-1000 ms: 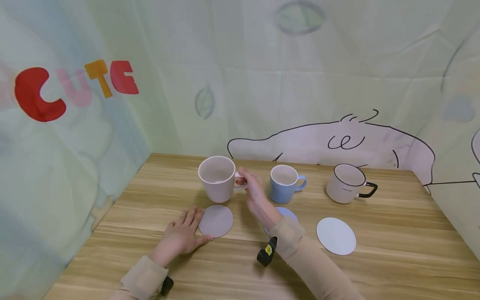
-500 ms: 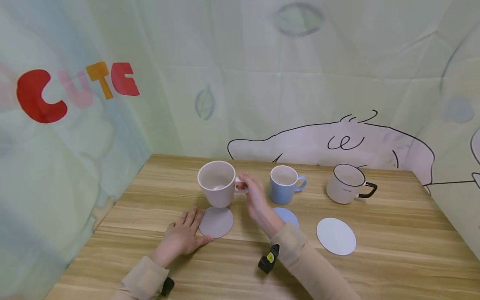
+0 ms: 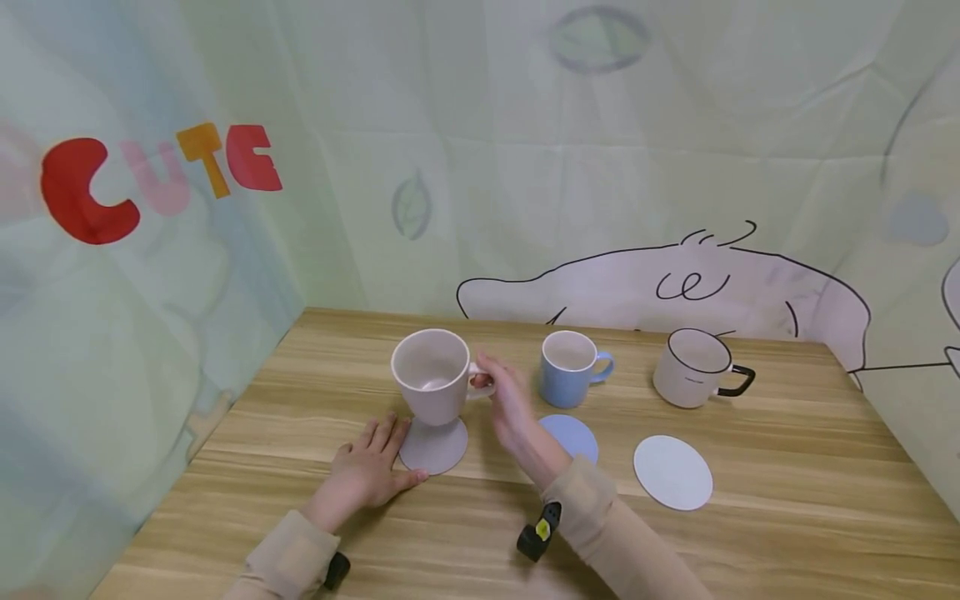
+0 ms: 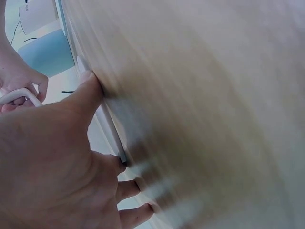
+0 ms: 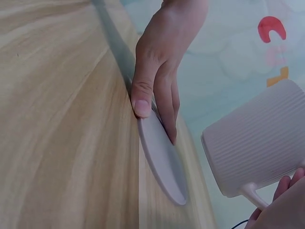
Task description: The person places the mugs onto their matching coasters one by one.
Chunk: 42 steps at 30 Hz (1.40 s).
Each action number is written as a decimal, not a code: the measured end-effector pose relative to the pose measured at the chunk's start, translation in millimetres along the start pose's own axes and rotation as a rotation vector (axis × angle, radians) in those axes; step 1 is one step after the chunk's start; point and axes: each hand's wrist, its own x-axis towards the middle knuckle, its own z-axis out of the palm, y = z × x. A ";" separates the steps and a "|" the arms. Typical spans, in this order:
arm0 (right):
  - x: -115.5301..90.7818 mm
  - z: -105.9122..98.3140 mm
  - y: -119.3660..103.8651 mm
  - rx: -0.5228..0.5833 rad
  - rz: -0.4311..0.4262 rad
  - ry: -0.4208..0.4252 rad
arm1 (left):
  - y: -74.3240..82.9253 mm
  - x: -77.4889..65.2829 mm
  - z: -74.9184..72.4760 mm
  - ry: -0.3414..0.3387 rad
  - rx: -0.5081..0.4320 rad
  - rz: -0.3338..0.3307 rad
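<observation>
A large pinkish-white mug [image 3: 429, 392] is held by its handle in my right hand [image 3: 512, 404], thumb and fingers curled round the handle. In the right wrist view the ribbed side of the mug shows, raised above the table, with its base over the far side of a round pinkish-grey coaster [image 5: 164, 164]. My left hand [image 3: 367, 473] lies on the table with fingers spread and straight, its thumb and fingers touching the coaster's left edge. In the left wrist view the thumb presses near one side of the coaster's rim and a fingertip touches farther along.
To the right stand a small blue mug [image 3: 564, 379] and a cream mug [image 3: 686, 379] with a black rim and handle. A blue coaster [image 3: 573, 437], partly behind my right forearm, and a white coaster [image 3: 672, 472] lie in front of them. A printed curtain [image 3: 360, 150] borders the table.
My right hand has brought the mug towards me and slightly left, so it now overlaps the pinkish-grey coaster's far part in the head view. My left hand has stayed in place.
</observation>
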 end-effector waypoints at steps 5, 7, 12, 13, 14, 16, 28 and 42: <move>-2.6 -1.7 2.9 -0.011 0.006 -0.013 | -2.1 2.6 2.7 0.019 0.005 0.011; -3.6 -2.9 4.8 -0.017 0.017 -0.025 | -3.7 3.8 5.0 0.032 0.009 0.013; -6.8 -5.8 9.3 -0.020 0.051 -0.043 | 1.0 -0.5 0.8 0.043 0.011 0.013; -7.6 -6.1 10.0 -0.018 0.056 -0.044 | 3.5 -3.0 -2.1 0.039 0.009 0.011; -7.9 -6.5 10.8 -0.012 0.062 -0.045 | 6.1 -5.4 -5.2 0.032 0.006 0.008; -8.6 -6.9 12.0 -0.002 0.066 -0.050 | 11.0 -9.9 -11.4 0.018 -0.006 0.002; -14.0 -8.5 19.3 -0.013 0.050 -0.078 | -7.9 5.7 11.6 0.078 0.019 0.026; -18.2 -8.6 23.4 -0.013 0.064 -0.083 | 8.5 -9.4 -9.9 0.016 0.020 0.004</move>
